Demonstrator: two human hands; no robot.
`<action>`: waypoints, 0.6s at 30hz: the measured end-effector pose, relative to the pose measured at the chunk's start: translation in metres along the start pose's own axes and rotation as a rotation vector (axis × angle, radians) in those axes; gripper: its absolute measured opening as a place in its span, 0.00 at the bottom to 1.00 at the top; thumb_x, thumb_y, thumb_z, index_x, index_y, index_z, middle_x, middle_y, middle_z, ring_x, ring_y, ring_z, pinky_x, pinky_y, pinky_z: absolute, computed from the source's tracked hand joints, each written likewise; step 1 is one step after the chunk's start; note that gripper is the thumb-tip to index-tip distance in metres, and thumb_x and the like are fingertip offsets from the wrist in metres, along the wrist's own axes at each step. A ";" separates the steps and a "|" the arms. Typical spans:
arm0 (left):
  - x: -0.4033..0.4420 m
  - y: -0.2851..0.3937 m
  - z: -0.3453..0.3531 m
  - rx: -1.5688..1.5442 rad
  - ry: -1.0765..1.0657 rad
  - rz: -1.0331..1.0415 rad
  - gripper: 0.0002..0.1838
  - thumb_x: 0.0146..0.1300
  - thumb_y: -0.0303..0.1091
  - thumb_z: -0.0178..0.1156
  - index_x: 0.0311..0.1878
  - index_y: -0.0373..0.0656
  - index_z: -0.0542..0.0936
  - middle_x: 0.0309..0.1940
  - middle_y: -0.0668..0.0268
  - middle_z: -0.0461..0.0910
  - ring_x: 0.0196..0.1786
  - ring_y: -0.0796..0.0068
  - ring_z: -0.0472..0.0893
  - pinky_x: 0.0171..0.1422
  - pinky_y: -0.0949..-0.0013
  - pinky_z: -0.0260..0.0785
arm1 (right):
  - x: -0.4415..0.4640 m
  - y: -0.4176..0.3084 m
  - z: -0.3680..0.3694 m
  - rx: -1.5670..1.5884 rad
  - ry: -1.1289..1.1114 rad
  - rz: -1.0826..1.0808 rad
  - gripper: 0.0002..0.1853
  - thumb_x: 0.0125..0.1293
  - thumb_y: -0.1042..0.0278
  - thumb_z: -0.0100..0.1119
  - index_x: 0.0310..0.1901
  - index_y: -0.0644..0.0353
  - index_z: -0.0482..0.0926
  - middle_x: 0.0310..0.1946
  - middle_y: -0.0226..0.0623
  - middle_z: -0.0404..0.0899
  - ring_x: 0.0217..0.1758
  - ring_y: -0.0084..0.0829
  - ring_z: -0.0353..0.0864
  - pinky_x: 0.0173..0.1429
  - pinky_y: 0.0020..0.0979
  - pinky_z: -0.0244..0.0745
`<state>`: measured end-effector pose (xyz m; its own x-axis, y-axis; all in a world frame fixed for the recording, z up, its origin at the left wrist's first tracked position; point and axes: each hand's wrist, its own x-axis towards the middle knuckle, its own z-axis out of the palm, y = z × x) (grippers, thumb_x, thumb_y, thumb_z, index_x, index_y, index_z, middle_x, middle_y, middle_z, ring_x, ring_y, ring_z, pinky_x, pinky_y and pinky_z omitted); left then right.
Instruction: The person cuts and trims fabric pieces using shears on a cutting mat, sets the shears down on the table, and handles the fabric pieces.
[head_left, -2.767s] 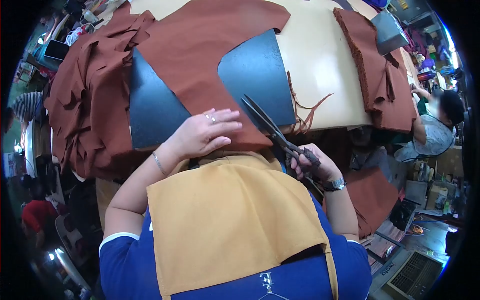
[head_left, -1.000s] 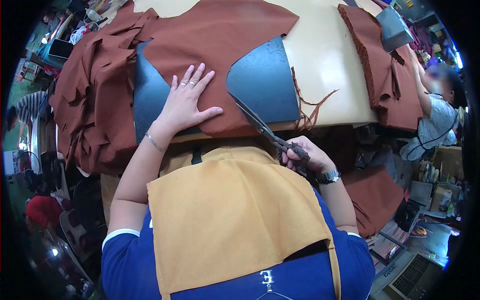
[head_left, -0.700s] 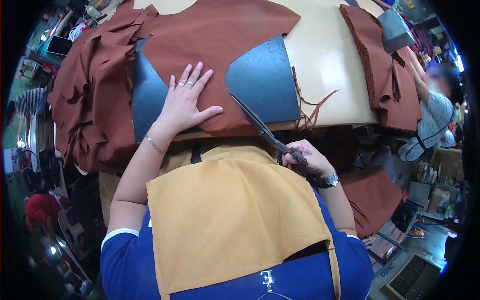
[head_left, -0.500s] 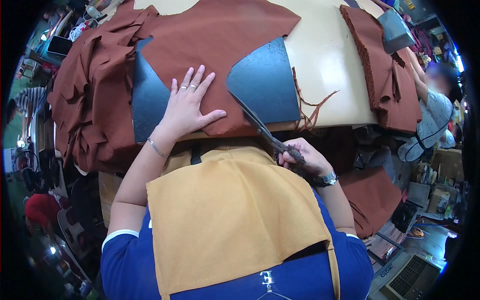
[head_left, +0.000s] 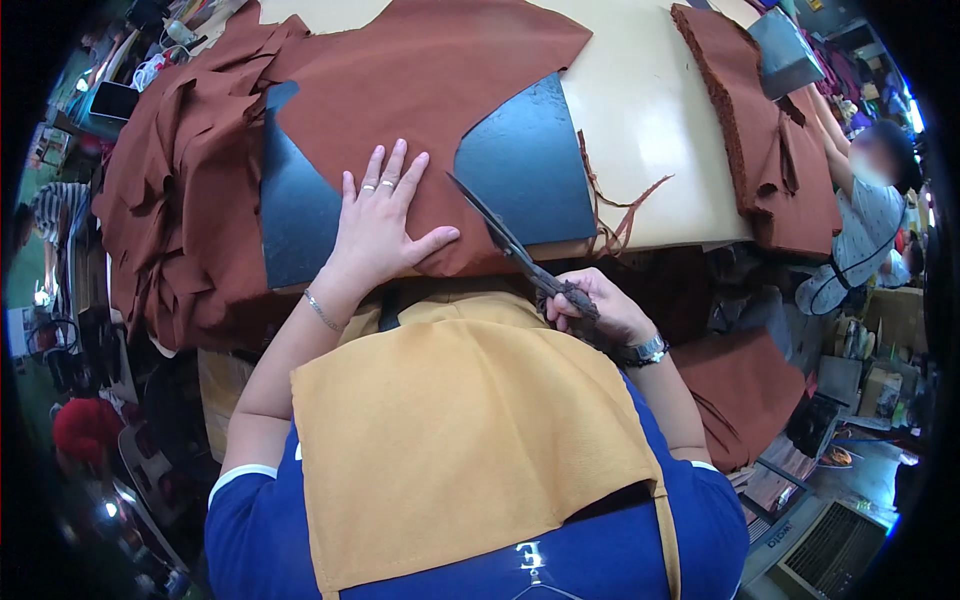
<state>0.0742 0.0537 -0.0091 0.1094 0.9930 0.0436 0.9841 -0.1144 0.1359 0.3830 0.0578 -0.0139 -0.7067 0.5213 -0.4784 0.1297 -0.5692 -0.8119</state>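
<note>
My left hand [head_left: 385,220] lies flat with fingers spread on a reddish-brown sheet of leather-like material [head_left: 430,80], near the table's front edge. My right hand [head_left: 597,305] is wrapped round the handles of long dark scissors [head_left: 500,232]. Their blades look nearly closed and point up and left, with the tip over the brown sheet, to the right of my left hand. Beneath the sheet is a dark blue-grey board [head_left: 525,165], showing on both sides of it. Thin brown strips [head_left: 625,210] lie just right of the board.
A heap of brown pieces [head_left: 180,190] covers the table's left side. On the cream tabletop [head_left: 650,120], a brown stack [head_left: 765,140] lies at the right under a grey metal block [head_left: 785,55]. A person [head_left: 865,220] is beyond it. More brown material [head_left: 740,395] hangs low at right.
My left hand went from raised with fingers together to flat and spread on the sheet, then shifted slightly right. The scissors and my right hand moved left, and the sheet's lower part shifted left.
</note>
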 end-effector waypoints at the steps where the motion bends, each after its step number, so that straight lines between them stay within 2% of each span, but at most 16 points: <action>1: -0.001 0.001 0.001 -0.001 0.003 -0.001 0.51 0.52 0.72 0.56 0.73 0.51 0.56 0.75 0.55 0.49 0.77 0.52 0.46 0.73 0.35 0.39 | 0.000 0.000 0.000 -0.010 0.000 -0.010 0.10 0.63 0.63 0.62 0.29 0.61 0.77 0.23 0.26 0.77 0.23 0.16 0.77 0.29 0.18 0.72; 3: -0.002 0.002 0.001 -0.012 0.006 -0.011 0.51 0.52 0.71 0.55 0.73 0.50 0.56 0.75 0.54 0.49 0.77 0.51 0.46 0.73 0.35 0.39 | 0.001 0.000 0.001 -0.028 -0.005 -0.030 0.11 0.63 0.63 0.62 0.29 0.61 0.78 0.23 0.26 0.77 0.23 0.16 0.77 0.29 0.18 0.72; 6: -0.002 0.007 -0.002 -0.039 -0.015 -0.036 0.50 0.54 0.70 0.55 0.73 0.50 0.56 0.75 0.53 0.49 0.77 0.50 0.46 0.73 0.34 0.39 | -0.004 0.005 -0.001 -0.002 0.008 0.007 0.16 0.60 0.55 0.67 0.28 0.60 0.78 0.23 0.24 0.76 0.25 0.14 0.74 0.31 0.17 0.68; 12: 0.030 -0.022 -0.020 -0.149 -0.057 0.067 0.43 0.61 0.64 0.53 0.73 0.50 0.57 0.74 0.50 0.48 0.77 0.48 0.44 0.74 0.36 0.37 | -0.012 0.000 0.005 0.074 0.036 0.003 0.16 0.60 0.54 0.66 0.28 0.60 0.78 0.23 0.25 0.76 0.24 0.14 0.75 0.27 0.17 0.68; 16: 0.061 -0.049 -0.020 -0.051 -0.067 0.247 0.47 0.53 0.69 0.57 0.73 0.56 0.58 0.75 0.53 0.47 0.77 0.49 0.44 0.74 0.37 0.37 | -0.006 0.002 0.003 0.041 0.026 0.006 0.12 0.65 0.59 0.62 0.31 0.59 0.77 0.22 0.26 0.77 0.23 0.16 0.77 0.27 0.19 0.74; 18: 0.065 -0.051 -0.011 0.013 -0.069 0.293 0.49 0.51 0.71 0.58 0.73 0.58 0.58 0.75 0.54 0.48 0.77 0.50 0.45 0.74 0.37 0.37 | -0.002 -0.005 0.006 0.021 0.018 0.006 0.13 0.65 0.58 0.61 0.31 0.59 0.77 0.22 0.26 0.77 0.23 0.16 0.77 0.27 0.20 0.74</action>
<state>0.0298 0.1236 -0.0024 0.3977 0.9174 0.0115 0.9109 -0.3963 0.1149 0.3791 0.0555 -0.0072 -0.6930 0.5294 -0.4893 0.1190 -0.5855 -0.8019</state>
